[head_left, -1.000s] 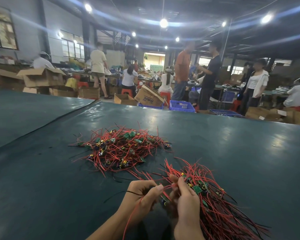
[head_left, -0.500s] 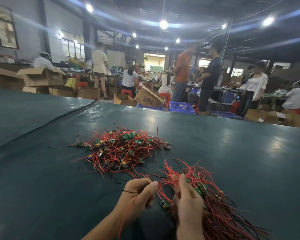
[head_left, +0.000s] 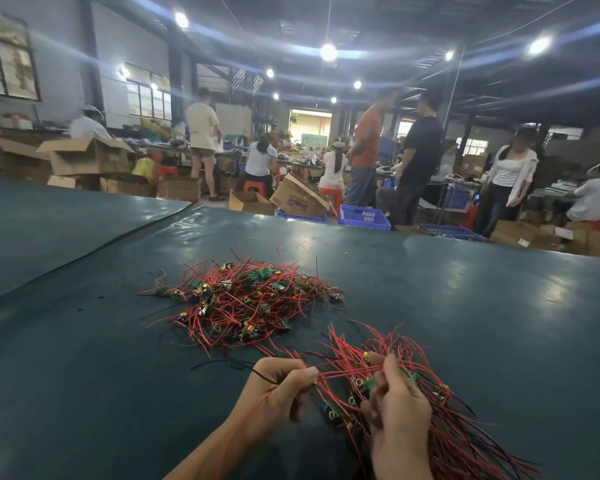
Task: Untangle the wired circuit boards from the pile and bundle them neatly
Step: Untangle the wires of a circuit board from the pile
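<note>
The pile (head_left: 243,303) lies out on the dark green table (head_left: 465,323), a loose tangle of thin red wires with a few black ones. Small green boards show through it, with yellow and blue parts on them. Nearer the person and to the right, the bundle (head_left: 458,441) has its wires lying roughly one way, fanning toward the near right corner, with the boards gathered at the hand end. The right hand (head_left: 399,420) grips the bundle at the boards, fingers curled round it. The left hand (head_left: 281,393) is curled just beside it, pinching red wires that run across to the bundle. A black wire sticks out leftward from its fingers and one red wire trails down along the forearm. Pile and bundle sit near each other, a few strands reaching between. Past the table's far edge a tipped cardboard box (head_left: 298,199) carries blue lettering, too blurred for me to read, and blue crates (head_left: 362,216) stand beside it.
</note>
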`<move>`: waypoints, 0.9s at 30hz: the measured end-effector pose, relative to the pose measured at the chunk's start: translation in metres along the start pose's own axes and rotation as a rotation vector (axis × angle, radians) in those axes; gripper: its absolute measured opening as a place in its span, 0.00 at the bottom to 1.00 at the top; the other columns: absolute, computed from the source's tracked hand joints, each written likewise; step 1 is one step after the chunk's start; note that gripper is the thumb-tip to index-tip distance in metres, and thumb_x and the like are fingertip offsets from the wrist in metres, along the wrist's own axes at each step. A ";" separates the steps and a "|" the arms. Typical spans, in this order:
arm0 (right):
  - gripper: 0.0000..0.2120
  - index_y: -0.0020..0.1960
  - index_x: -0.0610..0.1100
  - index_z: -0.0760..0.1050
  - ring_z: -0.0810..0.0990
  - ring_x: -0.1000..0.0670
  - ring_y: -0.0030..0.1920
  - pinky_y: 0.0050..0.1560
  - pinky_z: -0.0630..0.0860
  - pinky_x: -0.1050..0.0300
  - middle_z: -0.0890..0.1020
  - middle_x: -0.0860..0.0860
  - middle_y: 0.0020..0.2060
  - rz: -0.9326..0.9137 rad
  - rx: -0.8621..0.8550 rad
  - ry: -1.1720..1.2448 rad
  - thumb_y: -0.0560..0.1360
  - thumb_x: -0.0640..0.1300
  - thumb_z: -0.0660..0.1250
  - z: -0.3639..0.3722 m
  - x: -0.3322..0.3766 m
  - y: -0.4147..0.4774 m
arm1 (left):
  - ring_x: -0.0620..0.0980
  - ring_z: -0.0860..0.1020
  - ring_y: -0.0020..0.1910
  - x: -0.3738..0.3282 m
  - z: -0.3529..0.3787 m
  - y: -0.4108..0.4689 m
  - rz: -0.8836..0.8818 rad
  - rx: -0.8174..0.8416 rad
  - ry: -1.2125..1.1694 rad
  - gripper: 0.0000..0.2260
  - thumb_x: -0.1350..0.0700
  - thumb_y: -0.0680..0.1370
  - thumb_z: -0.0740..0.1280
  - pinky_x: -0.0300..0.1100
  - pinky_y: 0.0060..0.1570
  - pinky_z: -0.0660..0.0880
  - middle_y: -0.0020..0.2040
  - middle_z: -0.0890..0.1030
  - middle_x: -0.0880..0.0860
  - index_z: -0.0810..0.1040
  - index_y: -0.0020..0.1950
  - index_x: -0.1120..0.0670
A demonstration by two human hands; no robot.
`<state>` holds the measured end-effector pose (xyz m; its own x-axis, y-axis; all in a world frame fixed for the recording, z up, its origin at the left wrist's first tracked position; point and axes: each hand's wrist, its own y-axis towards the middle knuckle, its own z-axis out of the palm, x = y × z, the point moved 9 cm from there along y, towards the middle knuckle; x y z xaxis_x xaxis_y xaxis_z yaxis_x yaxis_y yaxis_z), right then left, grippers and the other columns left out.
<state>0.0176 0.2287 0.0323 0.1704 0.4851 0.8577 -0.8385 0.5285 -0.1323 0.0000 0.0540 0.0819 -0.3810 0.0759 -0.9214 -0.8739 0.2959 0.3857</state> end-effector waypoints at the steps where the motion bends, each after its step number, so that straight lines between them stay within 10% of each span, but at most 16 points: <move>1: 0.14 0.39 0.40 0.83 0.60 0.59 0.18 0.17 0.59 0.67 0.69 0.55 0.23 -0.018 -0.003 0.017 0.78 0.46 0.66 -0.002 0.003 0.002 | 0.49 0.68 0.21 -0.001 0.000 0.000 0.002 -0.007 -0.014 0.18 0.45 0.69 0.65 0.40 0.28 0.66 0.21 0.71 0.53 0.71 0.25 0.56; 14: 0.15 0.37 0.46 0.84 0.59 0.58 0.21 0.19 0.58 0.65 0.72 0.54 0.26 -0.206 0.030 0.056 0.72 0.55 0.65 0.007 0.017 -0.009 | 0.49 0.78 0.26 0.036 -0.006 0.003 -0.374 -0.055 -0.141 0.21 0.43 0.73 0.65 0.36 0.25 0.69 0.40 0.84 0.62 0.82 0.39 0.61; 27: 0.19 0.37 0.41 0.83 0.60 0.56 0.20 0.19 0.57 0.64 0.68 0.50 0.23 -0.252 0.187 -0.020 0.72 0.54 0.63 0.026 0.020 -0.023 | 0.46 0.75 0.28 0.052 -0.027 0.001 -0.466 -0.345 -0.608 0.15 0.44 0.69 0.69 0.38 0.28 0.75 0.35 0.78 0.54 0.83 0.39 0.56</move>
<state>0.0267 0.2077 0.0651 0.3759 0.3404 0.8619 -0.8524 0.4919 0.1774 -0.0290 0.0324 0.0353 0.1842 0.5471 -0.8165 -0.9826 0.1240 -0.1386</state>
